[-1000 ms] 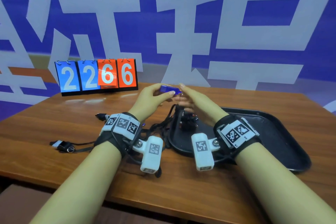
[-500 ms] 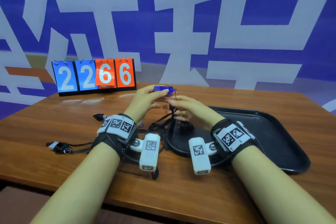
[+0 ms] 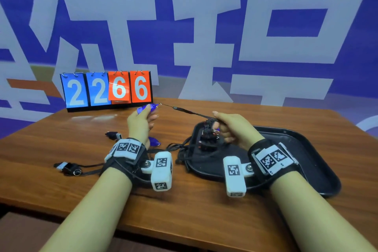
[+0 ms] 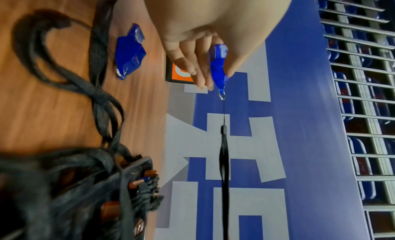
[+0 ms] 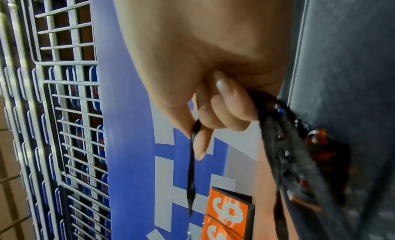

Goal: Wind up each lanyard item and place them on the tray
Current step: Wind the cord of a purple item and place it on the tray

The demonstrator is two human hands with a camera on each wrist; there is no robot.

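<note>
My left hand pinches a blue whistle raised above the table. Its black lanyard runs taut to my right hand, which grips the cord between thumb and fingers above the black tray. Several wound lanyard items sit piled at the tray's left end. Another blue whistle lies on the table by my left wrist, with loose black cords beside it.
A flip scoreboard reading 2266 stands at the table's back left. A dark whistle and a black-and-white one with its cord lie on the wooden table at left. A blue wall banner is behind.
My hands have moved apart: the left drew the blue whistle leftward, the right slid along the cord to the right, so the lanyard is now stretched between them.
</note>
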